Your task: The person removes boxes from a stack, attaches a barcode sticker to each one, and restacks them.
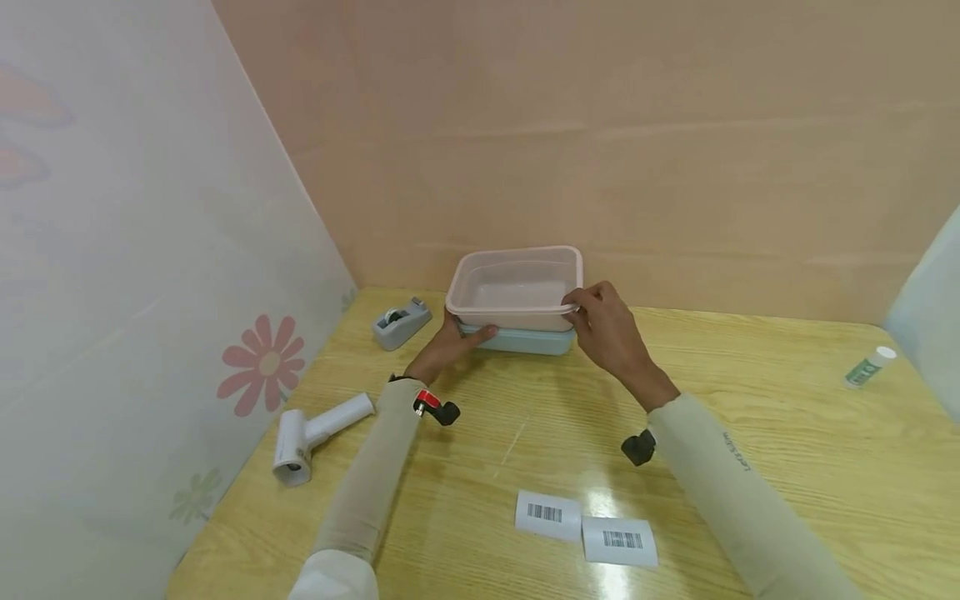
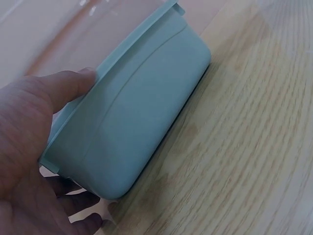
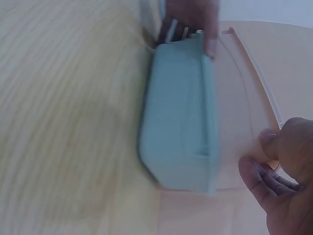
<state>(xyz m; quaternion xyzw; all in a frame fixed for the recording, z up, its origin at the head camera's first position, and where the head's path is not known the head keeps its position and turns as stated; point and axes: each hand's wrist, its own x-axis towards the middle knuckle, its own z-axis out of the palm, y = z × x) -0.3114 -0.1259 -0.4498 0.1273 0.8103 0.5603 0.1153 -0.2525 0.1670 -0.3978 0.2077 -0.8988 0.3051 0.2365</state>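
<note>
A pale pink plastic basin (image 1: 517, 320) sits nested in a light blue basin (image 1: 525, 341) on the table near the back wall, its upper part standing above the blue rim. My left hand (image 1: 447, 343) grips the left end of the blue basin. In the left wrist view its thumb (image 2: 68, 87) lies over the blue rim, and the other fingers reach around the end below. At the front right corner, my right hand (image 1: 609, 329) pinches the pink rim between thumb and fingers; the right wrist view shows that grip on the pink wall (image 3: 239, 98).
A grey tape dispenser (image 1: 401, 325) stands left of the basins. Nearer on the left lies a white handheld scanner (image 1: 318, 432). Two barcode labels, a left one (image 1: 548, 514) and a right one (image 1: 619, 542), lie in front. A glue stick (image 1: 870, 367) is at far right.
</note>
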